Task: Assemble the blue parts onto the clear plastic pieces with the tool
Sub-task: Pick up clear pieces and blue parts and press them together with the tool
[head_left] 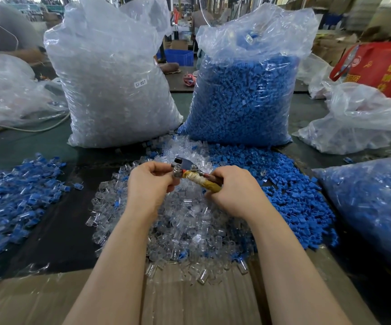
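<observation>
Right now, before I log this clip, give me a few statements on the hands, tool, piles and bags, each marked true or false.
1. The right hand grips the tool by its tape-wrapped handle. True.
2. The left hand rests flat on the table. False: it is raised over the pile of clear pieces, fingers curled at the tool's metal head.
3. The loose blue parts lie to the right of the clear pieces. True.
4. The bag labelled SJ-017 holds blue parts. False: it holds clear pieces; the blue ones fill the bag beside it.
5. Assembled blue-and-clear pieces lie heaped at the left. True.
</observation>
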### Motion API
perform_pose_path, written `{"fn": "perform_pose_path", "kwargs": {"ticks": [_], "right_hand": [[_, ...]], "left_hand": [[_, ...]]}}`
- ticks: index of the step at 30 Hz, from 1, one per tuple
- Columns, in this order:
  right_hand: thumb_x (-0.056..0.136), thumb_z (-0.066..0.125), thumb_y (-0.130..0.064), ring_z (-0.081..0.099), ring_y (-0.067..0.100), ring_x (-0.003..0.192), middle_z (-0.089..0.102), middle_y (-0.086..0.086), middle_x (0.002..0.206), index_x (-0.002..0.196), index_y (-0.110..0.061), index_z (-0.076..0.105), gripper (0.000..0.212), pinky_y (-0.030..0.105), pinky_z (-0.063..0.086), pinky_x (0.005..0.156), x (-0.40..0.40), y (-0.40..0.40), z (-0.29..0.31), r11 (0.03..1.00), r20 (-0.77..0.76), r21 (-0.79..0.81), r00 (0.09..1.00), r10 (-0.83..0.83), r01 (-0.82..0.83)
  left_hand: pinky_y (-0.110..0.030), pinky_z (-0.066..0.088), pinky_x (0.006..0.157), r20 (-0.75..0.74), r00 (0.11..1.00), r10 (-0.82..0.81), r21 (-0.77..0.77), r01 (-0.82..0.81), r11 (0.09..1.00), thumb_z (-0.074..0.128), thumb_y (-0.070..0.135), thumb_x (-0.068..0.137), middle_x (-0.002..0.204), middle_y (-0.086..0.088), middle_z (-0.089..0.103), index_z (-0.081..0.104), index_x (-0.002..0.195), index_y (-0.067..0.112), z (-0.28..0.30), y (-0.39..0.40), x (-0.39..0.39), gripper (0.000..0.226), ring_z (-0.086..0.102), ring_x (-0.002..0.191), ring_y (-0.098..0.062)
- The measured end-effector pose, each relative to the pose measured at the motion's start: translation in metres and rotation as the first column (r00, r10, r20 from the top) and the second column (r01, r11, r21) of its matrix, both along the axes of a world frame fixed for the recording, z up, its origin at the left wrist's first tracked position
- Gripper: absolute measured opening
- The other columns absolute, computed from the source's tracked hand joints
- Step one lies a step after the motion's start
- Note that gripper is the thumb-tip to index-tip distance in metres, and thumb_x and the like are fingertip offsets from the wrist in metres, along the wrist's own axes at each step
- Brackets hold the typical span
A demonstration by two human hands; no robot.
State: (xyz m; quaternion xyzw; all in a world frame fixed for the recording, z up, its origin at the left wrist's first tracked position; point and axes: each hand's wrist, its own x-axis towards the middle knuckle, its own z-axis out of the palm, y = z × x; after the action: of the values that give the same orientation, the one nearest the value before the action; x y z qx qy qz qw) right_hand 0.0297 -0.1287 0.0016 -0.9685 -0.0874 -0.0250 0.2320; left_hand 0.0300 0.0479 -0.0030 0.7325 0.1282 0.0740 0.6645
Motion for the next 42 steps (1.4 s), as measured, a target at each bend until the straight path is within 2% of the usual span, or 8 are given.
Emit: {"fn": "perform_pose_path", "kwargs": {"ticks": [6, 11, 21, 29, 32, 34, 37, 42], "right_hand": [[0.077, 0.069, -0.027, 0.057, 0.017, 0.072, 0.060, -0.008, 0.073, 0.078, -0.028, 0.059, 0.010, 0.029, 0.044, 0.057, 0.000, 0.002, -0.003, 0.999, 0.005, 0.033, 1.000, 0.004, -0.004], [0.074, 0.067, -0.022, 0.052, 0.012, 0.067, 0.055, -0.012, 0.069, 0.074, -0.033, 0.051, 0.019, 0.025, 0.034, 0.052, -0.001, 0.004, -0.005, 0.998, -0.007, 0.057, 1.000, 0.008, -0.008], [0.074, 0.065, -0.025, 0.050, 0.013, 0.064, 0.051, -0.011, 0.068, 0.068, -0.032, 0.046, 0.021, 0.026, 0.032, 0.051, -0.001, 0.009, -0.005, 1.000, 0.006, 0.004, 1.000, -0.011, 0.011], [0.077, 0.063, -0.026, 0.057, 0.021, 0.073, 0.057, -0.007, 0.077, 0.087, -0.026, 0.060, 0.010, 0.032, 0.048, 0.062, -0.002, 0.014, -0.007, 0.999, 0.017, -0.021, 0.999, -0.046, 0.046], [0.078, 0.060, -0.025, 0.057, 0.023, 0.072, 0.058, -0.002, 0.077, 0.084, -0.021, 0.058, 0.008, 0.036, 0.052, 0.064, -0.003, 0.014, -0.004, 0.998, 0.027, -0.013, 0.998, -0.056, 0.056], [0.081, 0.060, -0.025, 0.057, 0.023, 0.074, 0.059, 0.000, 0.082, 0.086, -0.019, 0.056, 0.009, 0.039, 0.053, 0.067, -0.003, 0.012, -0.002, 0.994, 0.037, 0.026, 0.993, -0.109, 0.108], [0.085, 0.061, -0.025, 0.052, 0.023, 0.077, 0.054, 0.006, 0.103, 0.106, -0.016, 0.054, 0.024, 0.035, 0.043, 0.068, -0.002, -0.001, 0.002, 0.950, 0.065, 0.057, 0.949, -0.310, 0.306], [0.090, 0.061, -0.025, 0.049, 0.030, 0.069, 0.038, 0.021, 0.132, 0.119, -0.003, 0.048, 0.039, 0.037, 0.040, 0.063, -0.004, -0.028, 0.001, 0.799, -0.088, -0.110, 0.795, -0.601, 0.591]], "left_hand": [[-0.015, 0.052, 0.054, 0.015, 1.000, 0.010, 0.002, -0.010, 1.000, 0.072, -0.005, 0.083, 0.075, -0.007, 0.071, 0.069, 0.091, 0.004, 0.000, 0.000, 0.000, 0.012, 0.068, 0.058, -0.003], [-0.014, 0.053, 0.054, 0.013, 1.000, 0.019, 0.010, -0.019, 1.000, 0.074, -0.004, 0.081, 0.073, -0.004, 0.071, 0.070, 0.088, 0.006, 0.000, 0.001, 0.001, 0.013, 0.067, 0.056, -0.001], [-0.014, 0.052, 0.052, 0.030, 0.999, 0.044, 0.015, -0.044, 0.999, 0.072, -0.006, 0.082, 0.070, -0.005, 0.071, 0.068, 0.081, 0.009, -0.002, 0.001, 0.000, 0.016, 0.067, 0.055, -0.003], [-0.017, 0.054, 0.055, 0.032, 0.997, 0.071, -0.012, -0.070, 0.997, 0.072, -0.004, 0.083, 0.070, -0.003, 0.070, 0.068, 0.079, 0.013, -0.002, 0.001, 0.000, 0.018, 0.068, 0.059, -0.007], [-0.017, 0.053, 0.055, 0.029, 0.997, 0.065, -0.029, -0.064, 0.998, 0.072, -0.004, 0.083, 0.069, -0.002, 0.071, 0.068, 0.081, 0.011, -0.002, 0.003, 0.000, 0.015, 0.068, 0.059, -0.007], [-0.017, 0.053, 0.055, 0.031, 0.998, 0.047, -0.045, -0.046, 0.998, 0.075, -0.001, 0.082, 0.067, 0.000, 0.071, 0.068, 0.083, 0.011, -0.002, 0.004, -0.001, 0.013, 0.068, 0.060, -0.007], [-0.017, 0.054, 0.058, 0.029, 0.999, 0.039, -0.053, -0.038, 0.998, 0.077, 0.003, 0.081, 0.074, -0.004, 0.072, 0.066, 0.085, 0.010, -0.002, 0.005, -0.001, 0.013, 0.069, 0.064, -0.011], [-0.022, 0.054, 0.063, 0.019, 0.999, 0.049, -0.033, -0.048, 0.998, 0.077, 0.005, 0.082, 0.077, -0.006, 0.071, 0.066, 0.086, 0.011, -0.002, 0.003, 0.000, 0.013, 0.069, 0.069, -0.014]]}}
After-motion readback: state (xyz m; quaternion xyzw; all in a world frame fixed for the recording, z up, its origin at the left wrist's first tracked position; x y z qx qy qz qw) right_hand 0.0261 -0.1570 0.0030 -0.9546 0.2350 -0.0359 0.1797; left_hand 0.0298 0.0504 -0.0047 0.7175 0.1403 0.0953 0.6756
